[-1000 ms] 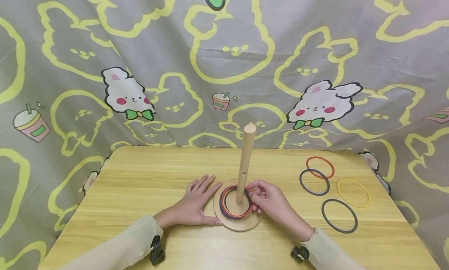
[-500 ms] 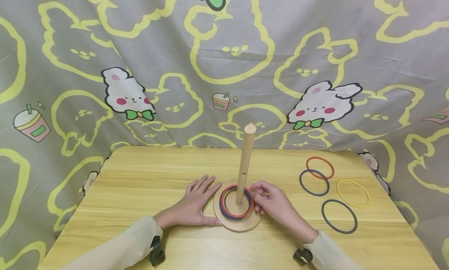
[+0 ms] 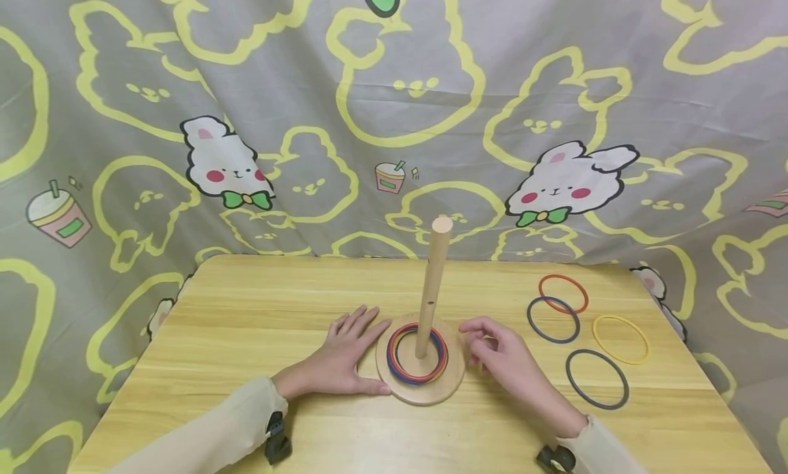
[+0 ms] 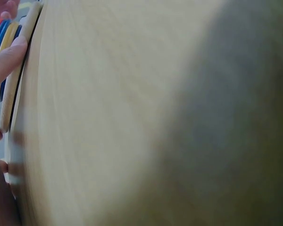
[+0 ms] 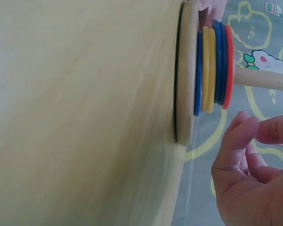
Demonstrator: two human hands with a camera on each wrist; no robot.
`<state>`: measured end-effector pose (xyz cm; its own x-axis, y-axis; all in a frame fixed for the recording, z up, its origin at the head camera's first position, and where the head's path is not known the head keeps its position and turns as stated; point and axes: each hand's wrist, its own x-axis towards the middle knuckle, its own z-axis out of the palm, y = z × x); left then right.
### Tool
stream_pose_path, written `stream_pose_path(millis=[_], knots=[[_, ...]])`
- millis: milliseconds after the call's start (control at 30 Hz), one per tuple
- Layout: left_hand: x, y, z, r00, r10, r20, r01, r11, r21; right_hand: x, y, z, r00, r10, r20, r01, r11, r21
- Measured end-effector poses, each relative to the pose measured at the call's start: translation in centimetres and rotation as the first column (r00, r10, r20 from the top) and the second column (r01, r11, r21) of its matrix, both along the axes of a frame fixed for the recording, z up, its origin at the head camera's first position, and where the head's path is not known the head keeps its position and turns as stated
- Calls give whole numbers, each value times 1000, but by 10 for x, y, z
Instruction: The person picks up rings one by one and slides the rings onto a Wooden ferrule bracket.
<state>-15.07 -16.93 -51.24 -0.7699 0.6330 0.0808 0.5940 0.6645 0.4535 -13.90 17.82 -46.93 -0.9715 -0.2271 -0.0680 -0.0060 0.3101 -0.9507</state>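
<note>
A round wooden base with an upright wooden peg stands on the table. Several thin rings lie stacked around the peg's foot; the right wrist view shows a red ring on top, with blue rings and yellow rings below it. My left hand lies spread at the base's left side, its thumb touching the base edge. To the right of the base, my right hand hovers with loosely bent fingers and nothing between them, apart from the rings.
On the table's right side lie a red ring overlapped by a dark blue ring, a yellow ring and another dark ring. A patterned curtain hangs behind the table.
My right hand has let go at the right side of the ring stack and drawn back to the right, off the base. The left hand has stayed in place.
</note>
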Motion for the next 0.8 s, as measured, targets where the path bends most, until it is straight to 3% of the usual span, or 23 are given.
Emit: stream_pose_path(millis=[433,800], knots=[[-1,0,-2,1000,4,5,-4,1000,3,9,57,10,984,-105,-141,107,994,11],[-1,0,-2,1000,1,9,-1,1000,6,20,107,3,962,-234,-142,236,972,2]])
